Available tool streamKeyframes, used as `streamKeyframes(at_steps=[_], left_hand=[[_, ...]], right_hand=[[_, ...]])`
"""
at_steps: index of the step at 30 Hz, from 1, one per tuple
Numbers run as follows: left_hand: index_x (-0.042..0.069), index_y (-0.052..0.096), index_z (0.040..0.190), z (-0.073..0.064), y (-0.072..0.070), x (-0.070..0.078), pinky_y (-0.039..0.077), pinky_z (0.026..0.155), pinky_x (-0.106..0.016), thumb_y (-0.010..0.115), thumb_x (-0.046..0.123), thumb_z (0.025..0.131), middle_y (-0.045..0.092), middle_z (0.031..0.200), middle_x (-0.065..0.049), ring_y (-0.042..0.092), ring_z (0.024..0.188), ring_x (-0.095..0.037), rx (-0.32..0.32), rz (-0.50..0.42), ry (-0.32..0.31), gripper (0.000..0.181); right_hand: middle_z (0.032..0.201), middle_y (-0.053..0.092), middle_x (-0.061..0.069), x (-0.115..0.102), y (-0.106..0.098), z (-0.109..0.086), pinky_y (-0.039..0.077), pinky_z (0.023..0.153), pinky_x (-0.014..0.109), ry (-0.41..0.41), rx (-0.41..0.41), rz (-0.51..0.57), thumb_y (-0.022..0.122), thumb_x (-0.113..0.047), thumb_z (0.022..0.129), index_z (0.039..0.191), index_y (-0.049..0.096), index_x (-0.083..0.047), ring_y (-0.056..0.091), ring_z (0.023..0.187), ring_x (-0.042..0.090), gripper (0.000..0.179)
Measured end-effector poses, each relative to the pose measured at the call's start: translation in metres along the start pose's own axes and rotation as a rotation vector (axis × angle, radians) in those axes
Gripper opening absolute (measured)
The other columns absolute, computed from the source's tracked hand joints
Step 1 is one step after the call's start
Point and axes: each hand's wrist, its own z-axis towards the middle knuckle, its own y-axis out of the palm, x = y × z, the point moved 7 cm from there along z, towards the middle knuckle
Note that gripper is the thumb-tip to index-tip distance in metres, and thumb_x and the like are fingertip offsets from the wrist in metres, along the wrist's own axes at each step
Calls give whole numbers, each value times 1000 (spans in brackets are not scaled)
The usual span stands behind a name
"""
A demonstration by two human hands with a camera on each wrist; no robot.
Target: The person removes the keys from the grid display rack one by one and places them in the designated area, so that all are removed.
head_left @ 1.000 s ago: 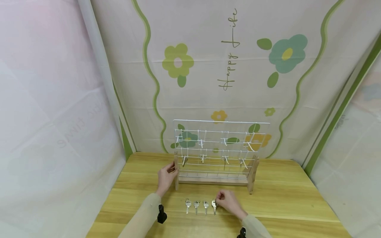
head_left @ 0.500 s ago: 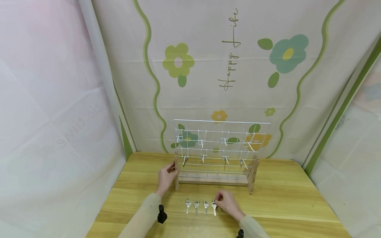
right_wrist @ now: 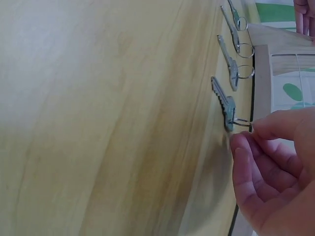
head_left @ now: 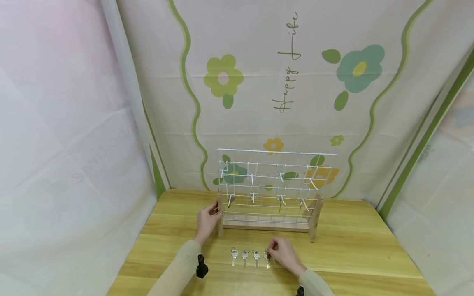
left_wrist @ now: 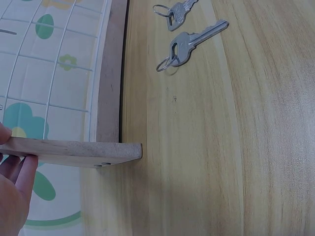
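My left hand (head_left: 207,222) holds the left wooden upright (left_wrist: 74,150) of a white wire rack (head_left: 275,220), thumb on one side and fingers on the other. At the table's front, my right hand (head_left: 284,251) pinches the small split ring (right_wrist: 241,122) of the rightmost key (right_wrist: 227,105) between thumb and forefinger. That silver key tilts, its toothed blade pointing away from the fingers. To its left, three more silver keys (head_left: 256,257) lie in a row, each with its own ring.
White hooks (head_left: 281,199) project from the rack in two rows, with dark narrow shapes behind some lower ones. Beneath the wires runs a wooden base bar (head_left: 264,225). The wood-grain table (head_left: 363,246) meets a flowered cloth (head_left: 259,123) at the back, and cloth hangs on both sides.
The rightmost key has turned slightly at the right hand's fingertips, its face now looking darker. Left hand, rack and the other keys stay as they were.
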Motion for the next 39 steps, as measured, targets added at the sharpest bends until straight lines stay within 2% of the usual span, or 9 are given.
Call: streamKeyframes(at_steps=[7,11,16,21,28,32,39], left_hand=[[-9,63,126,-3,-2,5,64,79,-33,70,1,87,68,116,-31,72,99,-38,19,18,91,41],[-6,63,128,-1,-2,3,63,83,-36,70,1,87,68,120,-29,71,104,-39,8,10,41,42],[-4,62,130,1,-1,-1,62,87,-38,70,0,88,67,123,-26,70,108,-38,0,7,-17,43],[-5,61,130,0,-1,1,62,88,-39,69,-1,88,67,124,-27,70,109,-38,-3,1,-20,43],[-6,61,130,-1,0,0,62,88,-37,69,-1,88,66,124,-28,69,109,-40,-8,-8,-24,43],[-5,63,128,0,0,0,62,86,-36,70,0,87,68,121,-27,70,107,-39,6,5,-15,42],[-8,63,126,1,0,2,63,85,-37,71,-2,86,68,118,-30,71,104,-41,22,16,16,41]], right_hand=[[78,68,0,-20,-13,9,53,59,13,-40,95,-56,68,-2,86,81,66,-10,61,67,1,9],[77,69,-1,-41,-21,17,54,60,13,-72,173,-34,70,-3,87,81,68,-12,61,66,0,11],[82,72,0,-70,-26,25,57,62,16,-115,267,85,72,-5,87,86,69,-12,64,69,3,9],[90,73,4,-96,-21,35,59,65,18,-144,302,191,73,-8,89,93,69,-11,68,75,10,6],[103,72,13,-120,-6,53,61,72,20,-194,296,254,72,-9,89,107,68,-8,69,84,17,18],[103,72,15,-130,1,65,61,71,20,-233,318,259,72,-5,88,107,66,-3,71,83,21,20],[98,72,15,-142,7,80,59,69,19,-214,404,283,69,-4,90,106,65,2,70,81,22,18]])
